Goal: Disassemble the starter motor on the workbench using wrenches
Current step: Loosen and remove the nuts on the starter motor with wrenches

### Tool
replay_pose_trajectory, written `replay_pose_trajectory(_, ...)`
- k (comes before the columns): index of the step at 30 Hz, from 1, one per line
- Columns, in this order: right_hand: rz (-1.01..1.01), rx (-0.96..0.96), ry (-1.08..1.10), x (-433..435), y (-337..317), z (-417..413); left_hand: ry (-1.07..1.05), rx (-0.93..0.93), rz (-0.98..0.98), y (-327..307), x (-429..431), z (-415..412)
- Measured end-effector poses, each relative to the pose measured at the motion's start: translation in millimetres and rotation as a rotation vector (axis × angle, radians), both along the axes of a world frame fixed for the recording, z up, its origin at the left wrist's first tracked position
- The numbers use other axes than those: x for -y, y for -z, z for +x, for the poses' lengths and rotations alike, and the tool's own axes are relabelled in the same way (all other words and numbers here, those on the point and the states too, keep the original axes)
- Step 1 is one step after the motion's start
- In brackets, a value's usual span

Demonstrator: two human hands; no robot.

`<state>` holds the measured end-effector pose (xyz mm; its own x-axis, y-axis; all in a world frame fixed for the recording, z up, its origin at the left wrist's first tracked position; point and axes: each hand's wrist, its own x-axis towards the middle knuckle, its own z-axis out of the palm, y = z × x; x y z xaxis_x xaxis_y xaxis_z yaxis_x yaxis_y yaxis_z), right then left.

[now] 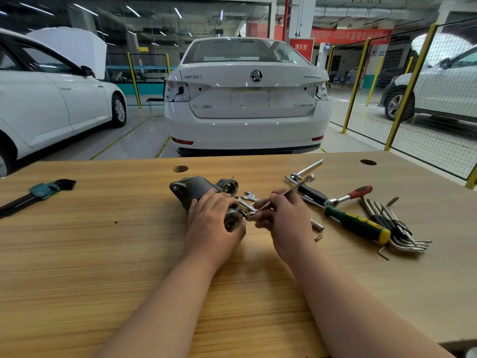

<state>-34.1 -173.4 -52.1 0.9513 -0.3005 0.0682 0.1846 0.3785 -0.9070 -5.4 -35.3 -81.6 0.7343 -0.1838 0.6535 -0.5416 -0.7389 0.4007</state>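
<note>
From the head camera we see the starter motor (204, 192) lying on its side near the middle of the wooden workbench (103, 254). The left hand (214, 218) is wrapped over its near end, fingers curled round the body and hiding much of it. The right hand (284, 218) pinches a slim wrench (299, 186) whose lower end meets the motor's near end. The wrench is motion-blurred, and the fingers cover its middle.

A second, open-ended spanner (249, 196) lies between the hands and the motor's far end. To the right the tools crowd together:
- a black-handled screwdriver (312, 193);
- a red-handled ratchet (348, 196);
- a green-and-yellow screwdriver (358, 224);
- a sliding T-bar (307, 169);
- a small socket (318, 225);
- a fan of silver hex keys (397, 228).

Far left rests a black hex key set (38, 192) in a green holder.

Beyond the bench stands a white saloon (247, 107) with its tail lamps removed. It carries the Skoda emblem, and the soft lettering on the right looks like "SUPERB". A red sign (301, 47) reads 消火栓. The red banner (353, 36) beside it is too blurred to read in full. Yellow-posted mesh fencing (413, 81) closes off the right side.
</note>
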Motion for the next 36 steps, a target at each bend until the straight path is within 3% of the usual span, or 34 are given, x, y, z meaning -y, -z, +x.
replay_pose_trajectory(4,-0.976,0.529,0.119,-13.1,1.6,-16.3,-0.017,-0.022,0.072,0.3,-1.3,0.9)
replay_pose_trajectory(6,-1.169,0.704,0.192,-17.6,3.2,-17.6,-0.031,-0.012,0.147,2.6,-0.8,1.8)
replay_pose_trajectory(8,-0.977,0.668,0.216,-17.5,-1.3,-17.2,0.002,-0.028,0.017,1.3,-0.5,0.9)
replay_pose_trajectory(12,-0.292,0.214,0.224,-2.5,-5.2,-6.9,-0.009,0.002,0.024,2.6,0.0,2.5)
replay_pose_trajectory(15,-0.026,-0.050,0.177,10.5,-3.9,3.1,-0.009,0.003,0.015,2.1,-0.6,1.0)
replay_pose_trajectory(18,0.190,-0.193,0.053,8.8,-2.1,6.7,-0.014,0.014,0.018,1.8,-0.1,0.6)
replay_pose_trajectory(26,0.204,-0.227,0.000,2.8,2.2,8.7,-0.006,0.005,0.012,0.5,-0.1,-0.6)
replay_pose_trajectory(32,0.337,-0.284,-0.019,-1.1,-1.9,3.3,-0.001,0.003,-0.003,-0.4,-0.4,-1.7)
replay_pose_trajectory(36,0.324,-0.212,-0.031,-1.2,0.1,4.7,0.006,0.006,-0.015,1.5,-0.4,1.0)
